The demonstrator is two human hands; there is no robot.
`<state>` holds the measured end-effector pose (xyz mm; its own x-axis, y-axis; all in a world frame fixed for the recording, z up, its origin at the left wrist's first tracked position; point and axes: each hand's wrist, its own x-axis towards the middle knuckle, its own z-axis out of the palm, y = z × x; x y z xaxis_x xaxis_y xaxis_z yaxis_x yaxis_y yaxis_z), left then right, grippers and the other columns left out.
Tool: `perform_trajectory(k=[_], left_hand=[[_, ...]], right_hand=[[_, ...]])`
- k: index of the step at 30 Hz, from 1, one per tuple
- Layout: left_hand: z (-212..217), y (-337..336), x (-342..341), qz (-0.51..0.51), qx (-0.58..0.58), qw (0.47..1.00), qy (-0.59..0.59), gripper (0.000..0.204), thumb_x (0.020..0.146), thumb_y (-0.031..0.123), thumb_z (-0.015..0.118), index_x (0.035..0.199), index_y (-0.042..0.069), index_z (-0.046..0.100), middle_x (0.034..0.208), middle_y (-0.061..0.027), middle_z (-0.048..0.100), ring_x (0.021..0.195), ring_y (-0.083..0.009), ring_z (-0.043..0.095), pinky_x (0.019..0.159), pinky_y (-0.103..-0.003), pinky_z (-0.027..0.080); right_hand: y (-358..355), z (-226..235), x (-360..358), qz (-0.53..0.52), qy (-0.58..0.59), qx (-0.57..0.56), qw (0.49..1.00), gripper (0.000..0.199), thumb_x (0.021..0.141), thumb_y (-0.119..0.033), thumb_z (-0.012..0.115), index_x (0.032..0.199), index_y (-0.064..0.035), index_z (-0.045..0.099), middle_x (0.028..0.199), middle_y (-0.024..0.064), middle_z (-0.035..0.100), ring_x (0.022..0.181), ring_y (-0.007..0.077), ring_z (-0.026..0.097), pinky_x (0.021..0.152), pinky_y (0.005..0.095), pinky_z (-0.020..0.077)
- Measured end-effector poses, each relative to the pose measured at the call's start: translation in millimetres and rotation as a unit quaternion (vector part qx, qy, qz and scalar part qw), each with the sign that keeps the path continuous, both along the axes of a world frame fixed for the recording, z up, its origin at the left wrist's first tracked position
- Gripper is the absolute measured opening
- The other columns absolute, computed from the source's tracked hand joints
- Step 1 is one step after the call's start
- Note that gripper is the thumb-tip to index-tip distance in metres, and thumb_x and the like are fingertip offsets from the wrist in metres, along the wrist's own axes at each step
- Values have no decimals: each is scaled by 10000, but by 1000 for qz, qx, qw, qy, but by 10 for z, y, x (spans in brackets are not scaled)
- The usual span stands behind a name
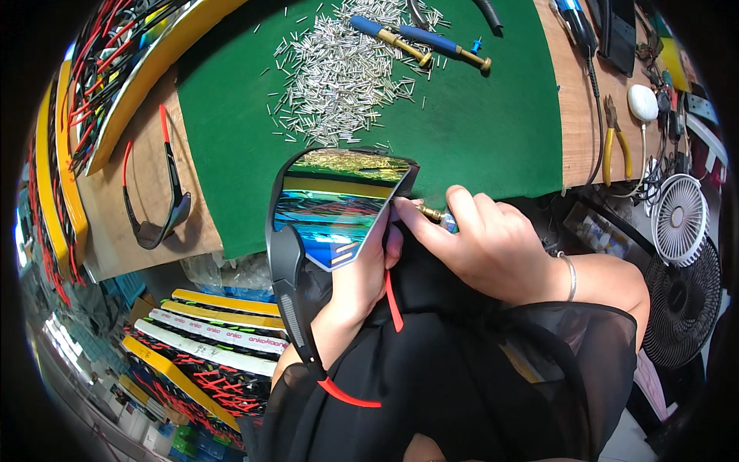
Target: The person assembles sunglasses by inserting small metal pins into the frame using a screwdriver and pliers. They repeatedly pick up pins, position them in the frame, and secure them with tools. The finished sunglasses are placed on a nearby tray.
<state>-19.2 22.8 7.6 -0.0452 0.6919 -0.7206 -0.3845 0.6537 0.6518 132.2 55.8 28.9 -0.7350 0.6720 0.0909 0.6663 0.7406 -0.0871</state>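
My left hand is closed on a pair of sunglasses with a large rainbow-mirrored lens, black frame and red temple tips. Most of its fingers are hidden behind the lens. My right hand pinches a slim brass tool with a blue part, like a small screwdriver. Its tip is at the lens's right edge, near the temple joint, where my fingers hide the contact. Beyond the glasses, a heap of small metal pins is spread on a green mat.
Two blue-and-brass hand tools lie across the pins. Another pair of sunglasses rests on the table at left, beside yellow-edged trays packed with frames. At right are yellow-handled pliers, a corded blue tool and a white fan.
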Motion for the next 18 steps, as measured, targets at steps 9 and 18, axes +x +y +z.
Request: perform_trajectory(k=[9,18], left_hand=[[10,12,-38,-1,7,1000,-16,259,920,257,420,865,23,515,790,-77,624,402,-34,351,349,-157,240],[-19,11,-99,-9,-8,999,-37,208,921,170,400,959,33,551,746,-59,624,416,-23,356,359,-147,236]], right_hand=[[101,-67,47,8,35,-40,999,109,814,-212,514,800,-104,500,570,-18,388,480,88,465,401,205,385],[128,-114,40,20,64,-54,996,143,822,-221,512,743,-110,467,571,-11,396,465,97,465,408,208,392]])
